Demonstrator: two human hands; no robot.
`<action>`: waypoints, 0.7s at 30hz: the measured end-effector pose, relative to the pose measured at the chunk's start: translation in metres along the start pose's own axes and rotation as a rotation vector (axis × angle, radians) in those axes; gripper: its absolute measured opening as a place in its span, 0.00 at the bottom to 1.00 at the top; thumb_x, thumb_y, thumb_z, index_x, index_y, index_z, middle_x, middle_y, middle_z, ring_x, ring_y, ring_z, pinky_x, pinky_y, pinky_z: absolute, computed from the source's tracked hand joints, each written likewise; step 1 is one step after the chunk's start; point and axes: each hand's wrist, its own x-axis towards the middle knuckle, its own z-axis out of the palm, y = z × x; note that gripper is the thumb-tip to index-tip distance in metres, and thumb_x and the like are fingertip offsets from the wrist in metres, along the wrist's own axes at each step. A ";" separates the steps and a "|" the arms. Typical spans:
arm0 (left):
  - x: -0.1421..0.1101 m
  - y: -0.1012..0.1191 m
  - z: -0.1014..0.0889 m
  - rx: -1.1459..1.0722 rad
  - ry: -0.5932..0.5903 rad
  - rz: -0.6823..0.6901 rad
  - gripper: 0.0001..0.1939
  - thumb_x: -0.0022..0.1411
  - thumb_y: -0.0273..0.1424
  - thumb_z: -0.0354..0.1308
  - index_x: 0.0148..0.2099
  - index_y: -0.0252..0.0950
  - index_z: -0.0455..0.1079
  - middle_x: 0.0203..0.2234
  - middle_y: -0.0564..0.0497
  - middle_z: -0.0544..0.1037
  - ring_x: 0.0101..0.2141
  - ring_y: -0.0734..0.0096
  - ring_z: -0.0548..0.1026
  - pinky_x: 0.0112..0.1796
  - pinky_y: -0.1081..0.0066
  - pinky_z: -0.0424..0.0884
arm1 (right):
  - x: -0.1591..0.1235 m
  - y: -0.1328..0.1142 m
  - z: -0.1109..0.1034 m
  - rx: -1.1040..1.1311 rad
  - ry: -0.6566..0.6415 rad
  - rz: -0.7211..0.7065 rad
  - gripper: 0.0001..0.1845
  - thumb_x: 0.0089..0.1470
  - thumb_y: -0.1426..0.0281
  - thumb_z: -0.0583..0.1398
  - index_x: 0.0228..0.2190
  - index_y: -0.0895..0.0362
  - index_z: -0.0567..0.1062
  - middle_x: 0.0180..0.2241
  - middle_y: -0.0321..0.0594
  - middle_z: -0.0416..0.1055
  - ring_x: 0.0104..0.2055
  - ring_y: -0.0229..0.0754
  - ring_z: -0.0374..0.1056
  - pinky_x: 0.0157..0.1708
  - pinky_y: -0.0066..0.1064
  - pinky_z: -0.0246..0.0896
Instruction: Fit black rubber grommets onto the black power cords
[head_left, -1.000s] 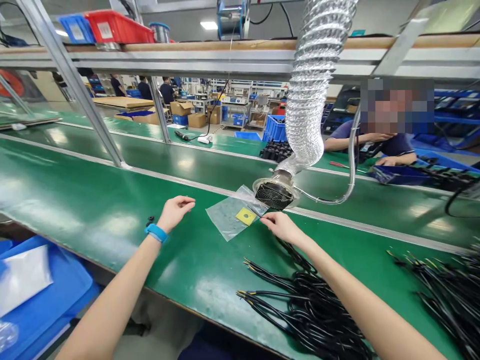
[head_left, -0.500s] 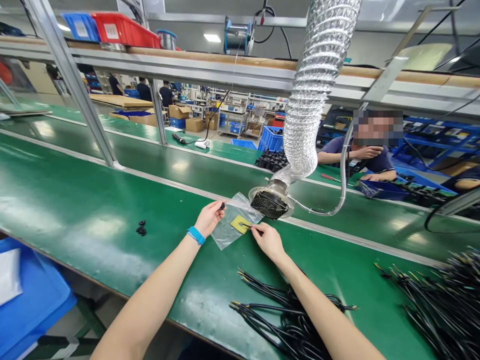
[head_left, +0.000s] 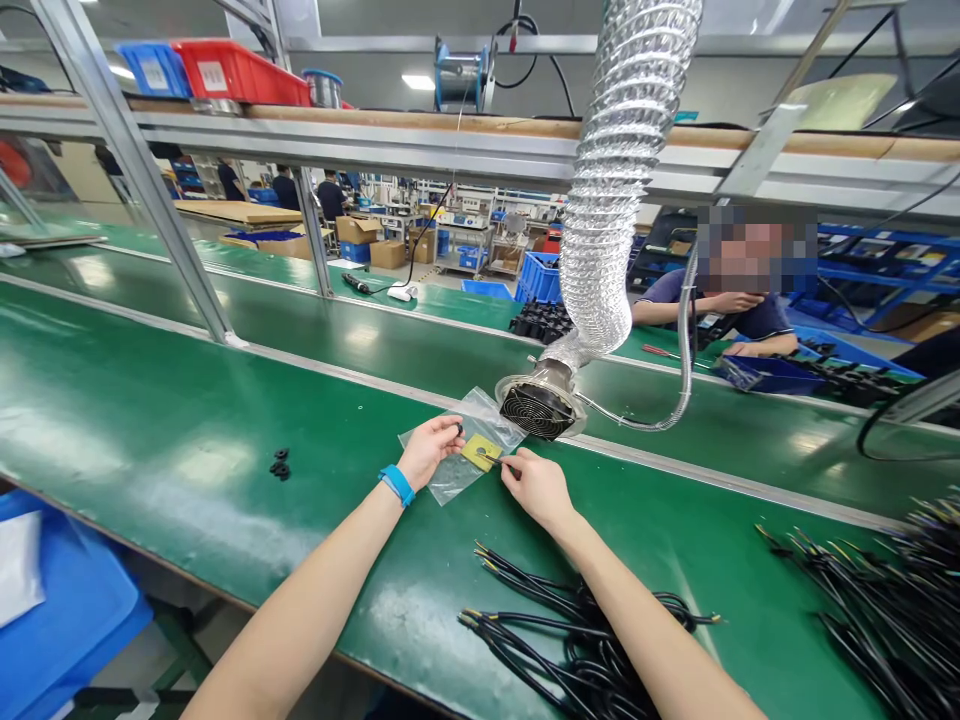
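My left hand [head_left: 433,452] pinches a small black ring [head_left: 459,430], much like the several black rings [head_left: 280,465] lying on the bench further left. My right hand [head_left: 537,486] is closed on a thin black pointed tool [head_left: 491,458], perhaps tweezers; its exact kind is too small to make out. Its tip reaches over a yellow pad [head_left: 480,452] with a grey round spot. That pad lies on or in a clear plastic bag [head_left: 454,480] on the green bench, and my left hand is over the bag's left side.
A fume extraction hood [head_left: 537,405] on a silver flexible duct [head_left: 600,220] hangs just behind my hands. Black cables [head_left: 570,640] lie under my right forearm, with another heap [head_left: 877,590] further right. Across the bench sits a co-worker [head_left: 739,310]. Blue bins [head_left: 67,610] stand at lower left.
My left hand has moved slightly right and down, bringing the black ring nearer the yellow pad. My right hand has stayed nearly in place.
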 end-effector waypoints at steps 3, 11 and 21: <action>-0.001 -0.003 0.002 0.022 -0.013 0.008 0.12 0.51 0.25 0.69 0.40 0.30 0.76 0.28 0.47 0.79 0.26 0.75 0.76 0.31 0.74 0.73 | -0.001 0.001 -0.002 0.163 0.183 0.068 0.18 0.60 0.66 0.52 0.38 0.55 0.82 0.27 0.39 0.72 0.27 0.38 0.68 0.29 0.28 0.57; -0.005 -0.008 0.008 0.048 -0.123 -0.032 0.15 0.50 0.28 0.71 0.41 0.29 0.77 0.31 0.44 0.80 0.28 0.72 0.77 0.35 0.71 0.75 | -0.003 -0.002 0.000 0.288 0.314 -0.022 0.23 0.64 0.60 0.49 0.34 0.54 0.82 0.23 0.38 0.67 0.22 0.36 0.63 0.25 0.27 0.54; -0.004 -0.009 0.007 0.301 -0.124 0.062 0.19 0.50 0.34 0.70 0.43 0.30 0.77 0.29 0.45 0.81 0.29 0.70 0.77 0.34 0.70 0.74 | -0.001 0.003 0.004 0.188 0.411 -0.212 0.20 0.65 0.65 0.51 0.32 0.54 0.81 0.25 0.37 0.69 0.22 0.34 0.63 0.25 0.26 0.54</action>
